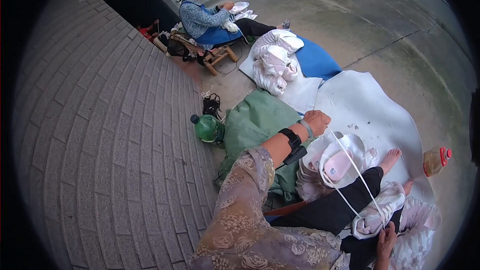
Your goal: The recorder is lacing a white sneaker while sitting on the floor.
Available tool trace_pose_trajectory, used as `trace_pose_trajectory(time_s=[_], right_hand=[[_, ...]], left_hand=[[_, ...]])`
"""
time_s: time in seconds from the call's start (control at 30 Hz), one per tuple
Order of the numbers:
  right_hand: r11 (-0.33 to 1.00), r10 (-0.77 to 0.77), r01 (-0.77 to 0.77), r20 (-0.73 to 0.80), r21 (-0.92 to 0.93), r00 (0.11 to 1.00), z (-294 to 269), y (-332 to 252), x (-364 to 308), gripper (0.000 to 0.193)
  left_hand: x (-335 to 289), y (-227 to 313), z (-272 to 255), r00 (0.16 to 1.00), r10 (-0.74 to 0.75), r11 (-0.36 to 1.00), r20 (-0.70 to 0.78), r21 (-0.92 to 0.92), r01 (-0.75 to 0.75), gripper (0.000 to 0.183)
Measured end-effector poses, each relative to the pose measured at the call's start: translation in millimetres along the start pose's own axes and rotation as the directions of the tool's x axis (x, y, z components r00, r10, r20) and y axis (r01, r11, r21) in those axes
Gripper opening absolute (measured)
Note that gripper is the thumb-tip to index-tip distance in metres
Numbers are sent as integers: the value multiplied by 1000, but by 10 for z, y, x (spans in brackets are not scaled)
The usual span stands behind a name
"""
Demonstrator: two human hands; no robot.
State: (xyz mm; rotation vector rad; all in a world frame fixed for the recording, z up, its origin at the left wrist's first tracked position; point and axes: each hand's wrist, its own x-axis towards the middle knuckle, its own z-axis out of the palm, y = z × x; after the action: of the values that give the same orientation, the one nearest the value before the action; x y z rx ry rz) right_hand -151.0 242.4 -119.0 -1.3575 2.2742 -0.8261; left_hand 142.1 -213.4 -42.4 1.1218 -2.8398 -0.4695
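Note:
My left hand (317,122) is stretched out to the far side, its fingers pinched on a white shoelace (356,168). Pale strands run taut from there down to a white shoe (379,212) resting on my black-trousered lap. At the near edge of that shoe my right hand (386,240) is closed, fingertips where a strand meets the upper; the exact grip is partly hidden. Between my hands and to their left sits a stack of white shoes (341,162) with a pink insole showing on top. More bundled white shoes (414,230) lie to the right of my right hand.
A green sack (257,125) and a green bottle (208,128) stand by the brick wall (110,135). White sheeting (367,102) covers the ground, with a shoe pile (274,61) beyond. A red-capped bottle (436,161) is at right. Another person (202,22) sits farther off holding a shoe.

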Motion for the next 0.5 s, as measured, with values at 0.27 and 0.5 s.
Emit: trace_pose_trajectory(time_s=[0.27,0.5], right_hand=[[976,-64,64,7,-210,998,320,-531,719,34],[-44,528,187,-136,981,838,2009,588,3170,46]], left_hand=[[467,108,216,990,47,961,-131,277,-9,13],[505,152,254,988,118,886,-96,459,-62,9]])
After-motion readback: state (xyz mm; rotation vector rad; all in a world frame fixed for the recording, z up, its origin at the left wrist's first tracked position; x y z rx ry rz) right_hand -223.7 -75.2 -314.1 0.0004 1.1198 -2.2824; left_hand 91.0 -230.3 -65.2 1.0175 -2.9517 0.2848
